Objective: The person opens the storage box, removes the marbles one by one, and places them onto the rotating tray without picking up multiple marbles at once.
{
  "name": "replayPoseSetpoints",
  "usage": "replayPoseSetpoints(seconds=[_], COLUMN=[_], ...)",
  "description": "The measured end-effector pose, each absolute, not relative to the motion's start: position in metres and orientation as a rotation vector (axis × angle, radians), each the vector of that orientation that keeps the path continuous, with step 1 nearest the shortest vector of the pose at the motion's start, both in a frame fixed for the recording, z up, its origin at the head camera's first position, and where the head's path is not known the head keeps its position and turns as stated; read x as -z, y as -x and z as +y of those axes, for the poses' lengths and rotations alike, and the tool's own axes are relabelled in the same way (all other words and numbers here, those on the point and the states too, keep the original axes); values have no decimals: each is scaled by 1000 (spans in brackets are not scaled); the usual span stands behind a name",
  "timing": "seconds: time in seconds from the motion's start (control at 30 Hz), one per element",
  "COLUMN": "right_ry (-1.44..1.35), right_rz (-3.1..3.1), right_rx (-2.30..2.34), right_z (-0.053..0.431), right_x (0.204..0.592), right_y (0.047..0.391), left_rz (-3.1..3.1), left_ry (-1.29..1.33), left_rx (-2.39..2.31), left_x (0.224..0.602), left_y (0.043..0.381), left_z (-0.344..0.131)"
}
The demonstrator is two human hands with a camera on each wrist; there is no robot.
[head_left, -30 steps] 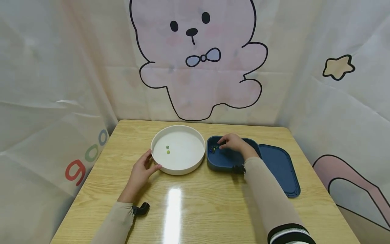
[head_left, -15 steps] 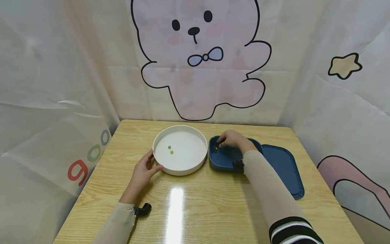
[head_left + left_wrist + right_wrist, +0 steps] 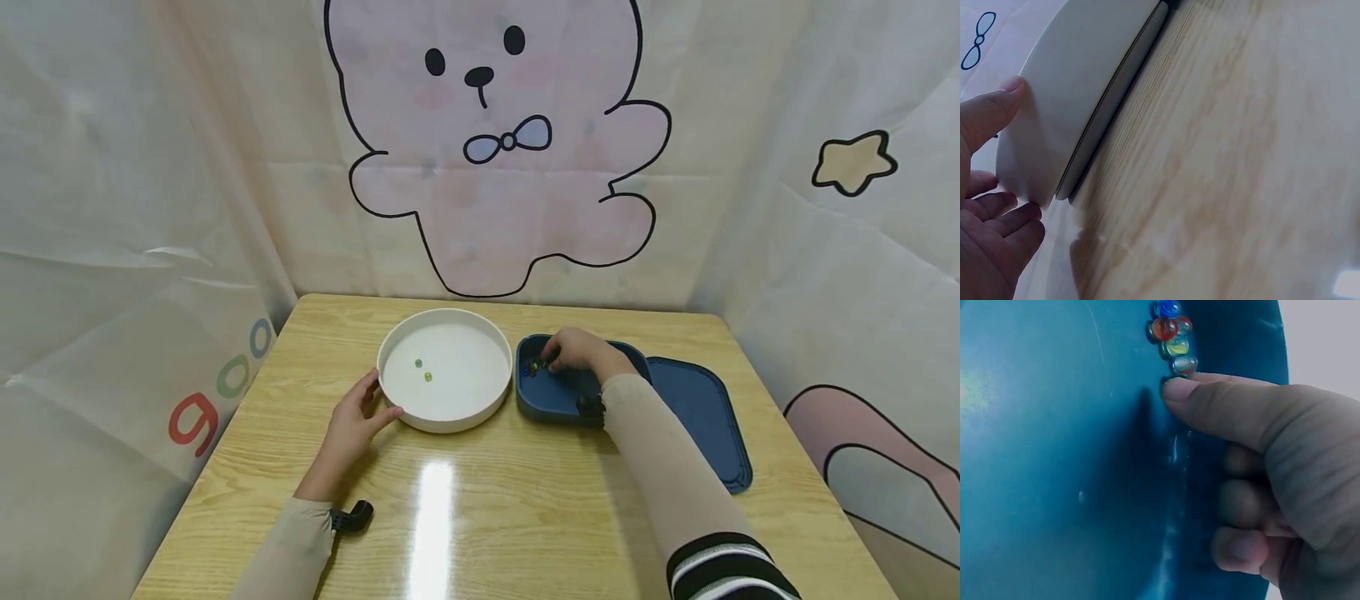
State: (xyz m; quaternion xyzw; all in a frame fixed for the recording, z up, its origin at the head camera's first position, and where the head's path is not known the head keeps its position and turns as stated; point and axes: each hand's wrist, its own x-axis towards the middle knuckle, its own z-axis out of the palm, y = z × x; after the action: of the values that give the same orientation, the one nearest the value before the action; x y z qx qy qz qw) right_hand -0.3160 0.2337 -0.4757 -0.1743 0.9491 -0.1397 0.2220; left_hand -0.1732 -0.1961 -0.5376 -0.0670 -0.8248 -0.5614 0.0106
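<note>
My left hand (image 3: 356, 417) touches the left side of a round white tray (image 3: 447, 423), thumb and fingers spread along its wall; the left wrist view shows the thumb (image 3: 997, 109) against that wall. Two small marbles lie in the tray, a yellow-green marble (image 3: 428, 377) and a green marble (image 3: 418, 363). My right hand (image 3: 581, 350) reaches into a blue rectangular box (image 3: 555, 408). Its thumb and index finger pinch at a marble mostly hidden by the thumb. Beside the fingertips sit several glass marbles, among them a blue marble (image 3: 1170, 307) and a red marble (image 3: 1164, 329).
A blue lid (image 3: 701, 417) lies on the wooden table (image 3: 495, 508) right of the box, partly under the right forearm. Printed curtains (image 3: 487, 225) surround the table at the back and sides.
The right hand dips a little deeper among the marbles in the box. The yellow-green marble has rolled slightly right in the tray. The left hand keeps its place on the tray.
</note>
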Motion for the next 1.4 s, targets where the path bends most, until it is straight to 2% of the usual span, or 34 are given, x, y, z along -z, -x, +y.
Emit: replayPoseSetpoints(seconds=[0.3, 0.5, 0.83, 1.1, 1.4], right_ry=[519, 526, 464, 418, 395], right_rz=[2623, 2624, 2763, 2839, 2818], right_rx=[413, 495, 881, 1158, 1331], right_z=[231, 240, 245, 244, 228], right_x=[485, 483, 451, 435, 449], right_y=[312, 308, 303, 276, 247], left_rz=[-2625, -2595, -2572, -2599, -2589], left_ry=[152, 208, 194, 182, 184], left_rx=[1698, 1720, 1761, 1729, 1731], left_x=[542, 541, 544, 543, 542], left_y=[171, 173, 174, 176, 176], left_z=[-199, -194, -197, -196, -197])
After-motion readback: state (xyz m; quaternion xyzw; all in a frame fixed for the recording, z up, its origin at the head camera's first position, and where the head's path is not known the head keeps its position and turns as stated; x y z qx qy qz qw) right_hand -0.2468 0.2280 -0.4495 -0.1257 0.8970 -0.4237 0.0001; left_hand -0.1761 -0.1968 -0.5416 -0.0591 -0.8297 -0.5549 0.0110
